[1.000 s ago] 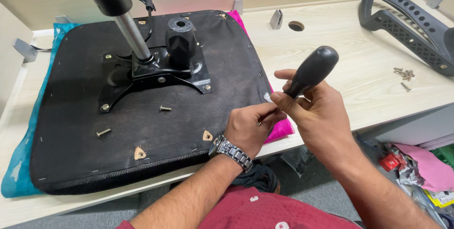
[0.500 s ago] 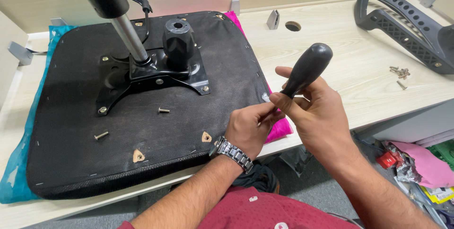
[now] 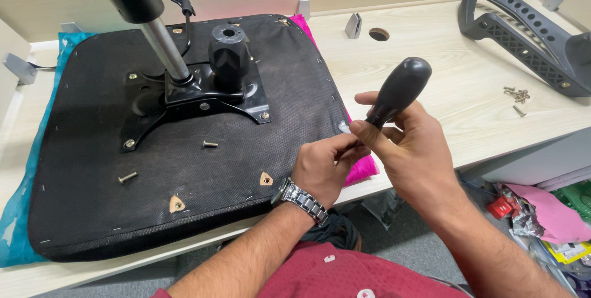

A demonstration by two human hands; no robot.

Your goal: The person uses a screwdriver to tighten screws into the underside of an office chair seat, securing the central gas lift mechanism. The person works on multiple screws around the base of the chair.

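Observation:
My right hand point(image 3: 411, 156) grips a screwdriver by its black handle point(image 3: 399, 90), handle end up, shaft pointing down toward my left hand. My left hand point(image 3: 325, 165), a metal watch on its wrist, pinches the tool's tip between the fingers; the tip itself is hidden. Both hands hover over the near right corner of an upturned black chair seat point(image 3: 86, 205) lying on a pale wooden table point(image 3: 443, 95). A black metal base plate point(image 3: 191, 102) with a gas-lift column point(image 3: 154, 30) and a knob point(image 3: 229, 52) is fixed to the seat.
Two loose screws point(image 3: 210, 144) point(image 3: 127, 177) lie on the seat. A black armrest point(image 3: 529, 36) and a small heap of screws point(image 3: 516, 95) sit at the table's far right. Pink point(image 3: 363, 169) and teal point(image 3: 15, 236) fabric shows under the seat. Clutter lies on the floor at right point(image 3: 542, 218).
Both hands stay together on the screwdriver and have hardly shifted. The view has tilted slightly.

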